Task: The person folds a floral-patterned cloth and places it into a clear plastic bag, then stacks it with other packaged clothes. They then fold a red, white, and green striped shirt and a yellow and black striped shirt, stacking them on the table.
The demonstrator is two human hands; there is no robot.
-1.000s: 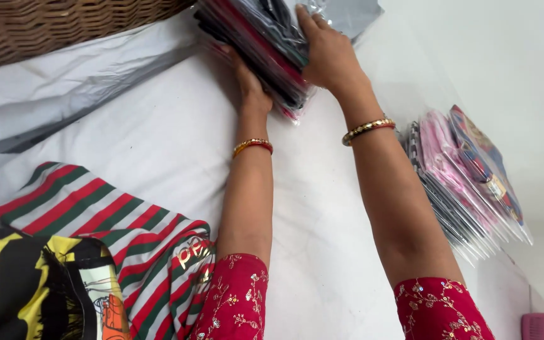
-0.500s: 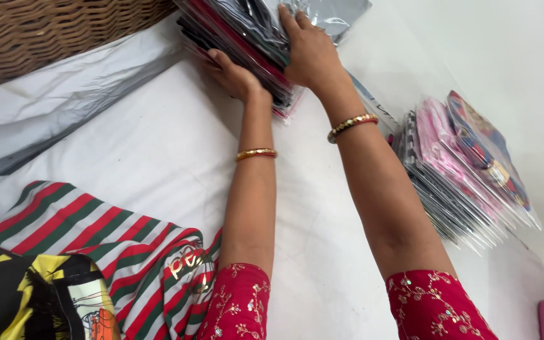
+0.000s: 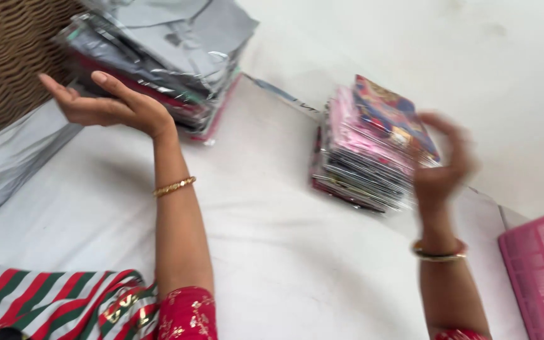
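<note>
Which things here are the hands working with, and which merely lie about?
In hand: left hand beside the grey packet stack; right hand, blurred, at the pink packet stack.
Lying about: wicker basket, pink crate, striped cloth.

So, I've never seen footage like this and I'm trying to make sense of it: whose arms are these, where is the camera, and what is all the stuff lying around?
The camera sits on a person's head and looks down, so the two arms belong to the wearer; there is no machine. The left hand is open, palm up, by the side of a stack of grey plastic-wrapped packets; whether it touches is unclear. The right hand is blurred with motion, close beside a smaller stack of colourful pink packets, and its grip cannot be judged. Neither hand clearly holds anything. Both stacks lie on a white surface. A brown wicker basket stands at the far left, a pink plastic crate at the right edge, and a red, green and white striped cloth lies near the body.
</note>
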